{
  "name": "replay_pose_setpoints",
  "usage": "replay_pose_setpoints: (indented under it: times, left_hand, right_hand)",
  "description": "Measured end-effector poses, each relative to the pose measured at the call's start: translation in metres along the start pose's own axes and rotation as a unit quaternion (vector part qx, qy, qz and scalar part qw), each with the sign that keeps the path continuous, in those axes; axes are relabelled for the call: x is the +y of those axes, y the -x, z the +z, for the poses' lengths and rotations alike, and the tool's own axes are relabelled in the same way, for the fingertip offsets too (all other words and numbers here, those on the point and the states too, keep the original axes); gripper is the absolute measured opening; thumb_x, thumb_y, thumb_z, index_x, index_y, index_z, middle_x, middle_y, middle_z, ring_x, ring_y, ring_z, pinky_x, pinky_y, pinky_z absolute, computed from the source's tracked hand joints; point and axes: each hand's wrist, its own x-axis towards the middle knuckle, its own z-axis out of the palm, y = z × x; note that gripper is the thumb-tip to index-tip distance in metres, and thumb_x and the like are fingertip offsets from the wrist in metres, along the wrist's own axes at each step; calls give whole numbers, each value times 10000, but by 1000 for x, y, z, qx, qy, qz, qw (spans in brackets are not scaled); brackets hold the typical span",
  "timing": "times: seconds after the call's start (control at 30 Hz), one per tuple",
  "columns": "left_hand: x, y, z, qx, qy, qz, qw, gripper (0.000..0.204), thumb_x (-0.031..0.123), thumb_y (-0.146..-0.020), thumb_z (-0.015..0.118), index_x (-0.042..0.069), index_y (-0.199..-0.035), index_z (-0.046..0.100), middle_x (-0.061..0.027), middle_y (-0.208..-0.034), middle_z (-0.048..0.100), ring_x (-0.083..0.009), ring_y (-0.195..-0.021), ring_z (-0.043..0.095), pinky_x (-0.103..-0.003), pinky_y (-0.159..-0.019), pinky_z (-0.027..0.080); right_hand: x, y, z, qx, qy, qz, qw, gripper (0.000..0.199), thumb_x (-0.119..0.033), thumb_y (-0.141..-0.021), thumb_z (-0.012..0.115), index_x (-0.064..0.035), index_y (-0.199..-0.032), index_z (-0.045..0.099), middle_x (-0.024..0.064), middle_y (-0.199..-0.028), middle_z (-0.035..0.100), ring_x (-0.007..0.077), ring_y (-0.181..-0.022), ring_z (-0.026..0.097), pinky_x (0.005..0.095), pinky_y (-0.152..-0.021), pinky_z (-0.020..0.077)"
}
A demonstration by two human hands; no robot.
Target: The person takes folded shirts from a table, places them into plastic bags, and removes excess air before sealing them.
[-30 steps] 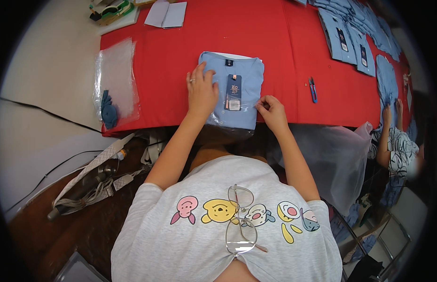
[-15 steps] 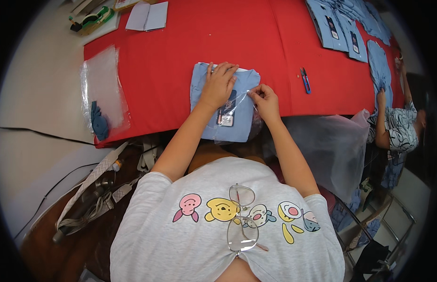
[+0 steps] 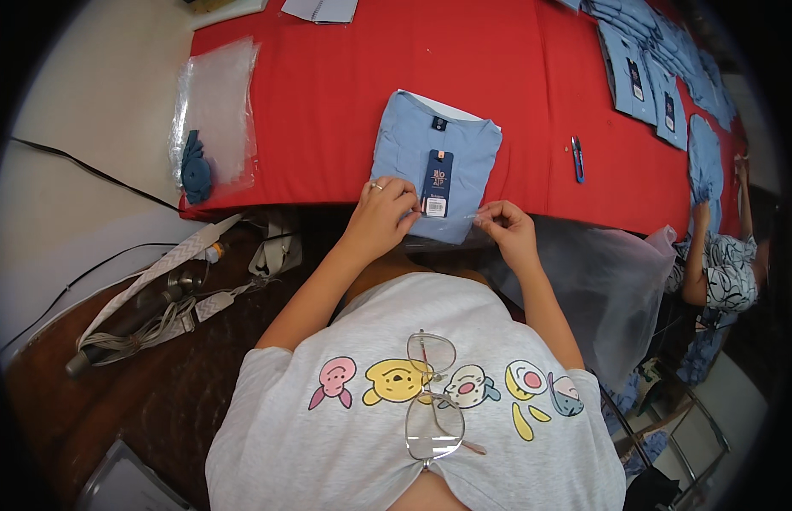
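Left hand [image 3: 377, 221] lowered, curled at shirt [image 3: 404, 145]; grip unclear.

The shirt [image 3: 404, 145] looks like soft, matt cloth, its tag [image 3: 438, 170] like smooth card. Near the shirt's lower edge I catch the shine of thin, clear plastic film [image 3: 470, 216]. The tablecloth [image 3: 336, 94] is matt fabric, faintly creased. From here the clear bags [image 3: 219, 102] are glossy plastic, while the big bag [image 3: 609, 281] is cloudier and crinkled. The notebook [image 3: 332, 10] shows plain paper; the glasses [image 3: 434, 426] have shiny lenses in thin metal rims.
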Motion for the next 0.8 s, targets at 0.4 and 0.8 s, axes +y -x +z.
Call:
replay_pose_setpoints:
  times: [0.4,0.8]
  left_hand:
    - [42,24,52,-290,288,-63,911,229,159,-877,809,70,-1068,719,-111,-925,757,-317,-944,744,-453,-864,557]
    - [-33,57,68,-395,48,-149,905,218,315,-907,814,127,-991,741,-173,-1320,728,-360,-1281,631,-776,-1248,131]
  right_hand:
    - [-29,63,-15,-111,-125,70,983,64,12,-1051,671,-11,-1018,621,132,-1040,775,152,-864,758,297,-814,638]
    - [37,43,-13,-299,266,-30,916,161,-163,-1012,694,-31,-1081,631,183,-963,746,367,-903,719,438,-825,551]
